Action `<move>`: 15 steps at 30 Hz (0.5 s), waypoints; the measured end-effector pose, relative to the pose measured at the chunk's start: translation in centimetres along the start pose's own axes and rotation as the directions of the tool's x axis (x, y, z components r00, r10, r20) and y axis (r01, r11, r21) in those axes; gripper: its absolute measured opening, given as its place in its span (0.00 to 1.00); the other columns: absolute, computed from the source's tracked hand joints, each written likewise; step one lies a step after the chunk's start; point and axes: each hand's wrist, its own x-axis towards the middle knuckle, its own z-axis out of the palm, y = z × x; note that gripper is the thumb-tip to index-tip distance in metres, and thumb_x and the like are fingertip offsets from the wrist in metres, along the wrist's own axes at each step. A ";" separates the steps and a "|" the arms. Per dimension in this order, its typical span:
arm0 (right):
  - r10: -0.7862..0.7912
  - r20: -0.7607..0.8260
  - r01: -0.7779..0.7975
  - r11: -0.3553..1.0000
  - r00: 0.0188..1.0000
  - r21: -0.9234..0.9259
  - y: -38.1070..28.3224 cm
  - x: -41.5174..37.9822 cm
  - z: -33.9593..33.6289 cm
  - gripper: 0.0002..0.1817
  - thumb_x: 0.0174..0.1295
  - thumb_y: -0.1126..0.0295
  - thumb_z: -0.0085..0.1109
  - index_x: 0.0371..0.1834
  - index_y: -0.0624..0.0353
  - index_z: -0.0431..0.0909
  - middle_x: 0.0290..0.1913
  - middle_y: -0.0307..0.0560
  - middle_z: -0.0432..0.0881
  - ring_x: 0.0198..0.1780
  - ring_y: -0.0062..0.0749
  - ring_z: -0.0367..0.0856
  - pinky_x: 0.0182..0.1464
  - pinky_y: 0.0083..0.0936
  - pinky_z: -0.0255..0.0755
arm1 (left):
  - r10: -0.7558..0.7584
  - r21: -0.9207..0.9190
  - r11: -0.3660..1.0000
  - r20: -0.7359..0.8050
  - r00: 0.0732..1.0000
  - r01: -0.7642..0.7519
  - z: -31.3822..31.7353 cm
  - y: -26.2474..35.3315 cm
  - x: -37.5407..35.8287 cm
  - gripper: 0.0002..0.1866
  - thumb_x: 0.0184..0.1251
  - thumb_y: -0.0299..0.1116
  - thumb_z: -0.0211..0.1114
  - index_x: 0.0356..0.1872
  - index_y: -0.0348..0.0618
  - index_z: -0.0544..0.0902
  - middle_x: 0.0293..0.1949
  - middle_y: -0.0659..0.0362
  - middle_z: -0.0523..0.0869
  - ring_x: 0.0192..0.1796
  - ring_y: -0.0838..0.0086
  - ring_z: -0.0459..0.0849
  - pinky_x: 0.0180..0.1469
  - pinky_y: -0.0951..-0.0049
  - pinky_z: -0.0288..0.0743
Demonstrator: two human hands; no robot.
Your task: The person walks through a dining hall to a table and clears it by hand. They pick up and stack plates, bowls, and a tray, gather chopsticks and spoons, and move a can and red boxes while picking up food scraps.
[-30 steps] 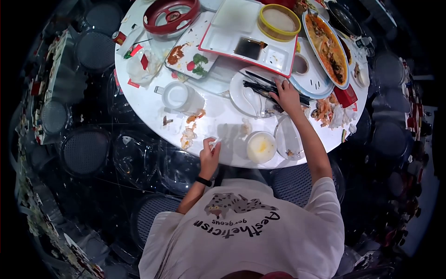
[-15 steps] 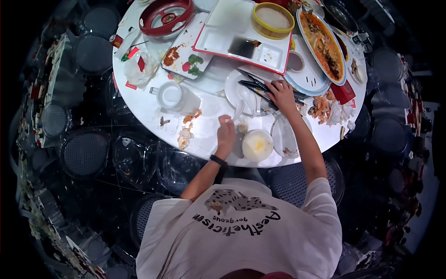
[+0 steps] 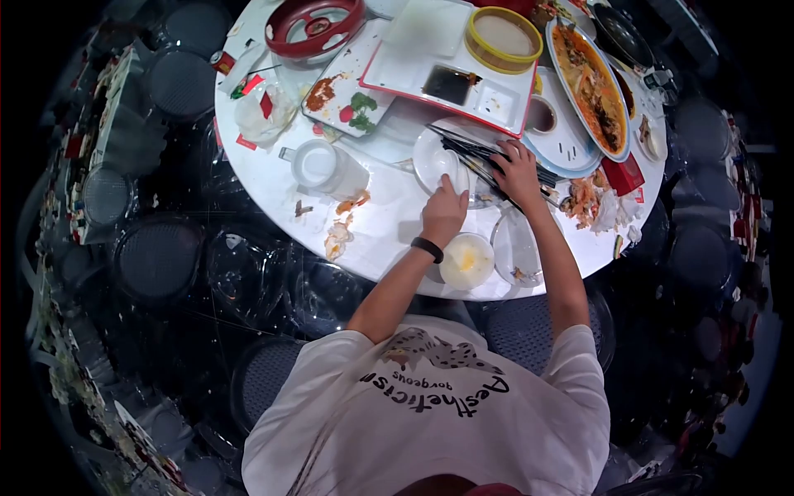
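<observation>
My left hand (image 3: pixel 444 215) reaches over the near edge of a small white plate (image 3: pixel 428 153), its fingers closed at a white spoon (image 3: pixel 449 165) there. The hand hides part of the spoon. My right hand (image 3: pixel 518 172) lies over a bundle of black chopsticks (image 3: pixel 471 154), fingers bent round them; the chopsticks slant across the plate's right side. Just below my left hand stands a white bowl (image 3: pixel 467 261) with yellowish remains. To its right is a clear dish (image 3: pixel 514 248) with scraps in it.
A clear pitcher (image 3: pixel 322 167) stands left. Behind are a red-rimmed white tray (image 3: pixel 488 116), a yellow-rimmed steamer (image 3: pixel 502 40), a red ring-shaped stand (image 3: pixel 314 26) and an oval fish platter (image 3: pixel 589 91). Food scraps (image 3: pixel 584 198) and tissues lie right. Stools (image 3: pixel 157 258) surround the table.
My left hand has moved right and forward from the table to the spoon on the plate. My right hand stays at the chopsticks. The whole view has shifted slightly.
</observation>
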 end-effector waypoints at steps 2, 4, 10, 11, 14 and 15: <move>0.007 -0.003 -0.007 1.000 1.000 -0.005 -0.5 0.0 0.1 0.17 0.44 0.67 0.66 0.40 0.51 0.79 0.55 0.42 0.73 0.61 0.40 0.66 0.59 0.43 0.61 | 0.119 0.143 0.984 -0.074 0.990 -0.108 -0.2 -0.4 -0.6 0.26 0.66 0.47 0.55 0.54 0.35 0.66 0.29 0.46 0.82 0.31 0.51 0.82 0.32 0.55 0.75; 0.006 -0.012 -0.006 1.000 1.000 0.013 -0.7 -0.2 0.3 0.18 0.44 0.67 0.66 0.42 0.51 0.79 0.55 0.43 0.73 0.61 0.41 0.66 0.60 0.42 0.60 | 0.233 0.284 0.940 -0.133 0.963 -0.188 -0.5 -1.1 -1.5 0.26 0.66 0.48 0.56 0.56 0.37 0.68 0.29 0.51 0.80 0.28 0.57 0.82 0.27 0.60 0.76; 0.022 -0.043 -0.017 0.994 0.999 0.109 -1.5 -0.5 -0.5 0.20 0.48 0.68 0.65 0.47 0.54 0.77 0.55 0.47 0.72 0.59 0.46 0.66 0.59 0.40 0.61 | -0.007 -0.040 0.999 -0.149 0.989 0.001 -6.2 -8.6 -5.7 0.17 0.64 0.40 0.57 0.47 0.38 0.75 0.34 0.51 0.81 0.36 0.60 0.82 0.38 0.63 0.76; 0.039 -0.066 -0.030 0.990 0.997 0.134 -2.0 -0.5 -1.1 0.20 0.49 0.69 0.65 0.48 0.54 0.76 0.55 0.47 0.72 0.58 0.46 0.67 0.59 0.40 0.61 | -0.040 -0.077 0.997 -0.225 0.974 0.023 -7.5 -10.7 -6.3 0.16 0.64 0.39 0.58 0.46 0.38 0.75 0.34 0.51 0.81 0.36 0.60 0.82 0.38 0.64 0.76; 0.090 -0.134 -0.062 0.978 0.987 0.200 -4.2 -0.2 -2.9 0.20 0.50 0.72 0.64 0.49 0.57 0.75 0.54 0.49 0.72 0.57 0.49 0.67 0.58 0.39 0.62 | -0.113 -0.164 0.986 -0.480 0.870 0.037 -11.5 -16.6 -7.0 0.14 0.62 0.37 0.59 0.44 0.38 0.77 0.34 0.52 0.81 0.35 0.62 0.82 0.37 0.66 0.76; 0.103 -0.158 -0.068 0.974 0.982 0.214 -5.4 -0.1 -3.5 0.20 0.51 0.72 0.63 0.49 0.58 0.75 0.54 0.50 0.72 0.56 0.49 0.67 0.58 0.38 0.62 | -0.127 -0.178 0.984 -0.561 0.818 0.031 -12.9 -18.4 -7.0 0.13 0.62 0.36 0.59 0.43 0.38 0.77 0.34 0.52 0.81 0.35 0.63 0.82 0.37 0.67 0.76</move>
